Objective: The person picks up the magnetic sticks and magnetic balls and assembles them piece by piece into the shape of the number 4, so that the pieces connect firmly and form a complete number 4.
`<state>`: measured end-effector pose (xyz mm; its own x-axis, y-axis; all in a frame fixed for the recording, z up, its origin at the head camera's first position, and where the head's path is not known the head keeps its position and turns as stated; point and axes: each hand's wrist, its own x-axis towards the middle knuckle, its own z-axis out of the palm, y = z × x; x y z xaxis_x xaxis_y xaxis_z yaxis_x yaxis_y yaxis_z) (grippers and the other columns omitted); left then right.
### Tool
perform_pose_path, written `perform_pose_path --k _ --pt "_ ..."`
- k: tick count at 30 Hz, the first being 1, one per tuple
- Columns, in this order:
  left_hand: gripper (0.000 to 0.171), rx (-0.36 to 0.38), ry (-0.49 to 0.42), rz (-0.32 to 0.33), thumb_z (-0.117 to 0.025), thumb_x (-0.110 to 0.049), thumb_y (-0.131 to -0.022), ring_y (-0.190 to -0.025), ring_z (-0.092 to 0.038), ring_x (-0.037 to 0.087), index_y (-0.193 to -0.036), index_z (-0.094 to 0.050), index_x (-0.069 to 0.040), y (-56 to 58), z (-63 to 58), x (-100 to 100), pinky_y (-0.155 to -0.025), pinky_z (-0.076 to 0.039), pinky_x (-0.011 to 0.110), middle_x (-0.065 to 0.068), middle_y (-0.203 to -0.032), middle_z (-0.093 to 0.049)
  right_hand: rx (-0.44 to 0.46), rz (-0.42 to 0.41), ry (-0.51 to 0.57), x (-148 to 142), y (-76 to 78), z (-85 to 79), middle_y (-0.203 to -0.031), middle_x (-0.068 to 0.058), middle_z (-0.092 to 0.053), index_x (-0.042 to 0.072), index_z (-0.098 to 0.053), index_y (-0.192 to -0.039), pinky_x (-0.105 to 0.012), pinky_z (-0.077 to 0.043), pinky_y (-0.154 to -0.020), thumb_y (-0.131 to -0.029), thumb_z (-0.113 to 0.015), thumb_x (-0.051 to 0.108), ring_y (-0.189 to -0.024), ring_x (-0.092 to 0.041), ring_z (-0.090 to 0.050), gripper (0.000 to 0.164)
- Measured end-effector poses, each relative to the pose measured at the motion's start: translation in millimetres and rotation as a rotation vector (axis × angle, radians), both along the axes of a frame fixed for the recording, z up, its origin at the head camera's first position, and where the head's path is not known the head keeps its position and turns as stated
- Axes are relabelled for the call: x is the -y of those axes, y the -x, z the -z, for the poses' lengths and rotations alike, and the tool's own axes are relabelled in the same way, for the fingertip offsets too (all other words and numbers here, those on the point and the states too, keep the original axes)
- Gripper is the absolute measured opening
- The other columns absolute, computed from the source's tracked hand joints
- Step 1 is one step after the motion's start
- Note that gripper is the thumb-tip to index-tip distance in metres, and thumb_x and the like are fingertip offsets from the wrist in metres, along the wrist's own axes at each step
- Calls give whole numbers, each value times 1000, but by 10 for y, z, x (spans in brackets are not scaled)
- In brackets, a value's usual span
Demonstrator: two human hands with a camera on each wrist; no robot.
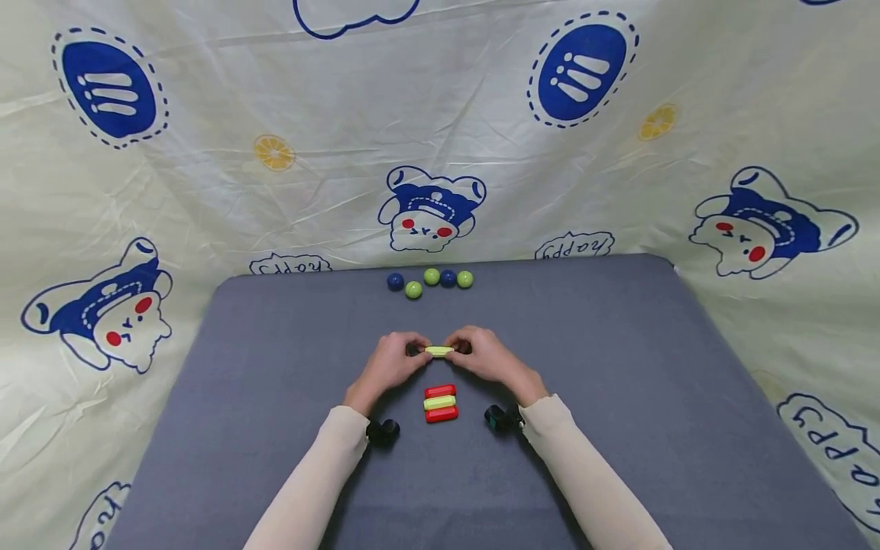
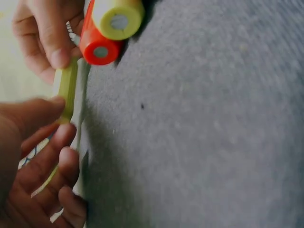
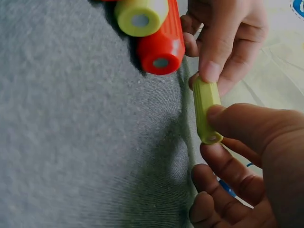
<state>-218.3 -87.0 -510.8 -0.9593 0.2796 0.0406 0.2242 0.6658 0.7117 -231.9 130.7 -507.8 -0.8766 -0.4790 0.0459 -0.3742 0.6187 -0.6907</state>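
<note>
Both hands hold one yellow-green magnetic rod (image 1: 439, 351) level over the table. My left hand (image 1: 393, 362) pinches one end between thumb and fingers; the thumb (image 2: 35, 114) lies along its ridged side in the left wrist view. At the other end, my right hand (image 1: 490, 359) pinches it likewise, and a small pale disc shows on the rod's end face in the right wrist view. Nearer the person, a red rod (image 1: 440, 390), a yellow-green rod (image 1: 439, 402) and another red rod (image 1: 441, 414) lie side by side, one behind another.
Several balls lie near the table's far edge, among them a blue ball (image 1: 395, 282) and a green ball (image 1: 413, 289). A dark grey cloth covers the table (image 1: 289, 336). Behind and beside it hangs a printed pale sheet (image 1: 330, 114).
</note>
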Motion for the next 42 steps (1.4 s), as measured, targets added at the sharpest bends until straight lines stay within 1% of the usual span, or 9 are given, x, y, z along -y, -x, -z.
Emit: perform_pose_path --k 7,10,16,19,23,28,33,37,42 --pt "17 5 -43 -71 -80 -19 -91 -78 -59 12 -106 -78 -10 67 18 -71 -73 -49 29 2 -95 -76 -11 7 -6 -28 115 24 -96 -6 -70 5 -75 -107 -29 -51 -75 -97 -71 14 -83 -12 -61 14" --pt "18 1 -54 -86 -79 -19 -92 -82 -61 14 -107 -78 -11 101 16 -96 -77 -49 31 3 -96 -76 -27 16 -14 -37 182 41 -96 -6 -71 6 -75 -107 -30 -52 -75 -98 -70 14 -82 -12 -62 13" --pt "16 -31 -53 -103 -78 -18 -93 -89 -65 19 -108 -77 -13 183 17 -135 -84 -52 38 4 -98 -76 -39 27 -28 -39 293 43 -96 -7 -72 6 -75 -107 -32 -51 -76 -99 -70 15 -82 -14 -62 13" --pt "15 -37 -45 -105 -77 -17 -94 -87 -64 20 -107 -77 -11 217 18 -155 -83 -52 38 5 -98 -75 -43 31 -39 -30 332 41 -97 -8 -72 5 -75 -107 -35 -52 -78 -99 -70 15 -83 -15 -62 14" --pt "13 -49 -29 -105 -75 -14 -95 -82 -60 18 -107 -76 -9 255 22 -182 -79 -50 34 7 -98 -74 -50 33 -56 -23 379 50 -101 -9 -73 5 -75 -107 -38 -53 -82 -99 -69 15 -86 -17 -64 14" --pt "12 -72 -30 -110 -75 -12 -94 -77 -57 16 -105 -76 -8 303 37 -201 -75 -48 31 7 -95 -73 -70 28 -77 -19 438 56 -102 -9 -73 5 -75 -107 -39 -53 -83 -99 -69 15 -88 -18 -64 14" --pt "11 -76 -40 -117 -75 -12 -94 -80 -58 18 -105 -76 -8 337 37 -201 -78 -49 33 7 -95 -72 -72 26 -88 -8 489 37 -103 -9 -73 5 -76 -107 -40 -53 -84 -99 -69 17 -90 -19 -65 15" --pt "12 -69 -31 -118 -74 -12 -95 -84 -59 19 -106 -76 -7 334 33 -203 -81 -50 36 8 -96 -72 -51 33 -104 -4 515 38 -105 -9 -73 6 -76 -108 -40 -53 -84 -100 -69 18 -91 -19 -64 16" --pt "12 -64 -28 -118 -74 -12 -95 -84 -59 19 -105 -76 -7 333 32 -202 -81 -50 36 8 -97 -72 -47 39 -107 1 513 41 -105 -9 -73 6 -76 -108 -41 -53 -85 -100 -69 18 -92 -20 -65 17"
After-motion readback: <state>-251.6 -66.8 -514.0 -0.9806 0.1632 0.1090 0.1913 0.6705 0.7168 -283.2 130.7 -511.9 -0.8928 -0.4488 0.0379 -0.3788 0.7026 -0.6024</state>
